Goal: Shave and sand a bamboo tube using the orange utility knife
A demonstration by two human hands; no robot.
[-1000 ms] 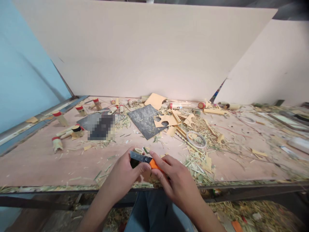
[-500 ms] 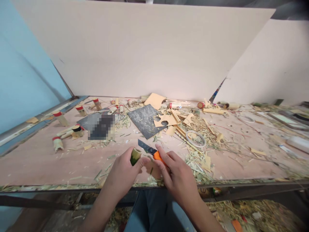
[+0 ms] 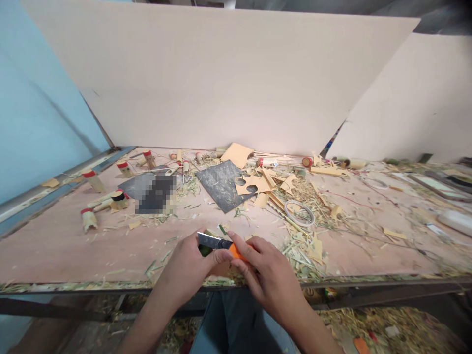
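while the left hand (image 3: 186,263) grasps a short green bamboo tube (image 3: 204,251) over the near edge of the bench (image 3: 110,248), the right hand (image 3: 267,265) is wrapped round the orange handle of a knife (image 3: 224,244), whose blade lies across the tube, the left thumb close by its base. this looks like a paring stroke on the tube's skin, though the blade hides whether the edge is biting. the next move seems to call for a shallow, steady blade angle, a firm left grip and that thumb well off the edge. just beyond the knife shows a green sliver (image 3: 222,229); farther off lie a pale ring (image 3: 299,213) and a dark sheet (image 3: 221,184).
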